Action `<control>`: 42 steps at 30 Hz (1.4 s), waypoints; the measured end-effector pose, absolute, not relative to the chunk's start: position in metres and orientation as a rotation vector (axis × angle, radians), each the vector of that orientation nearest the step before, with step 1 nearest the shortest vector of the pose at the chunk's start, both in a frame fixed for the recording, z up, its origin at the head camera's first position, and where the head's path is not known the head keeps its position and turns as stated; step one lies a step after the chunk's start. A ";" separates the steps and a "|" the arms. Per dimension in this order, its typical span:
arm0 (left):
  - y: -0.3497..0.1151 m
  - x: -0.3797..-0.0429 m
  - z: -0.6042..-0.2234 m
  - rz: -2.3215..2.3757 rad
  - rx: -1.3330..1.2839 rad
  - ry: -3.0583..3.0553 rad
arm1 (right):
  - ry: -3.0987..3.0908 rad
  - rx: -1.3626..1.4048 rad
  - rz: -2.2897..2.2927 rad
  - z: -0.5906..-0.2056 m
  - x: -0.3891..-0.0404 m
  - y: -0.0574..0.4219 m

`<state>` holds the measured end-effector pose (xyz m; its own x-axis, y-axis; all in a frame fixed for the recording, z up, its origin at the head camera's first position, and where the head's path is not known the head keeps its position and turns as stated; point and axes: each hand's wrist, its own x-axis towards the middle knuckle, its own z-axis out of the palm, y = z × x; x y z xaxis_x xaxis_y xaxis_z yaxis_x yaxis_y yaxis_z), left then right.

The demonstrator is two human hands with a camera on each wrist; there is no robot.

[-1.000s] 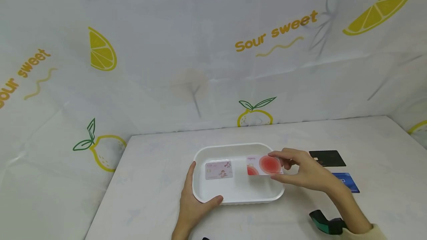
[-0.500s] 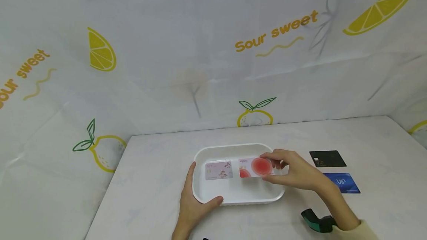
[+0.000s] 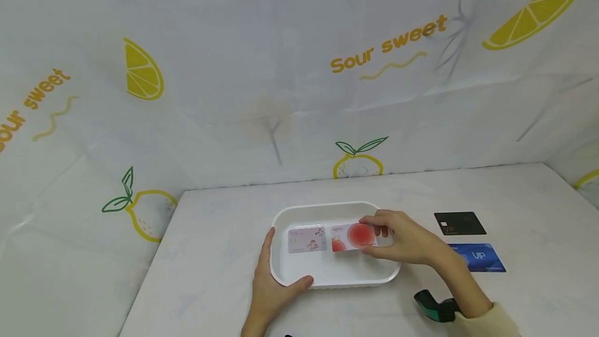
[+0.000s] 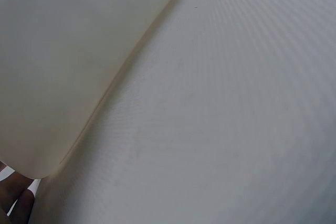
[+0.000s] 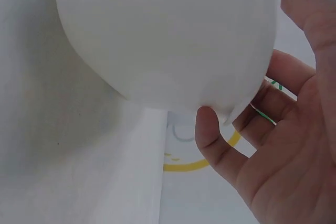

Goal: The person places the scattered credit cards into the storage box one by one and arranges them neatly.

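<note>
A white tray (image 3: 327, 270) stands on the table, and my left hand (image 3: 273, 290) holds its front left corner, thumb at the front rim and fingers along the left side. Inside lies a pale pink VIP card (image 3: 306, 240). My right hand (image 3: 402, 238) pinches a white card with red circles (image 3: 351, 237) by its right end, over the tray beside the pink card. The right wrist view shows the right hand (image 5: 283, 145) beyond the tray wall (image 5: 168, 40), which hides the card. Fingertips (image 4: 16, 198) show at the lower left of the left wrist view, beside the tray (image 4: 79, 61).
To the right of the tray lie a black VIP card (image 3: 460, 223) and, nearer, a blue VIP card (image 3: 482, 258), partly behind the right forearm. A dark green and black strap (image 3: 436, 307) is at the right wrist. A lemon-print sheet (image 3: 210, 92) hangs behind the table.
My right hand has moved left with the red-circled card, bringing it closer to the pink card. The blue card shows more behind the forearm. The left hand and tray have stayed put.
</note>
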<state>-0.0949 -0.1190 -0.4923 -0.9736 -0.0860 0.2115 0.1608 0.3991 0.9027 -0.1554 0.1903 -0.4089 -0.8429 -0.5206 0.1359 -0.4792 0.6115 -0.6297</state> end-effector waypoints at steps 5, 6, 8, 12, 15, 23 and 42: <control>-0.119 -0.095 -0.492 -1.612 -0.065 -2.430 | 2.755 -0.853 -1.007 -0.407 -0.158 0.188; -0.119 -0.095 -0.492 -1.610 -0.064 -2.430 | 2.753 -0.848 -0.999 -0.406 -0.158 0.188; -0.119 -0.095 -0.492 -1.607 -0.064 -2.427 | 2.749 -0.841 -0.983 -0.406 -0.159 0.186; -0.118 -0.095 -0.491 -1.623 -0.057 -2.423 | 2.749 -0.837 -0.946 -0.406 -0.160 0.184; -0.118 -0.094 -0.490 -1.643 -0.051 -2.420 | 2.753 -0.830 -0.926 -0.406 -0.161 0.182; -0.119 -0.095 -0.492 -1.616 -0.068 -2.424 | 2.741 -0.766 -0.896 -0.404 -0.162 0.175; -0.118 -0.094 -0.490 -1.619 -0.054 -2.431 | 2.817 -0.604 -0.698 -0.409 -0.160 0.160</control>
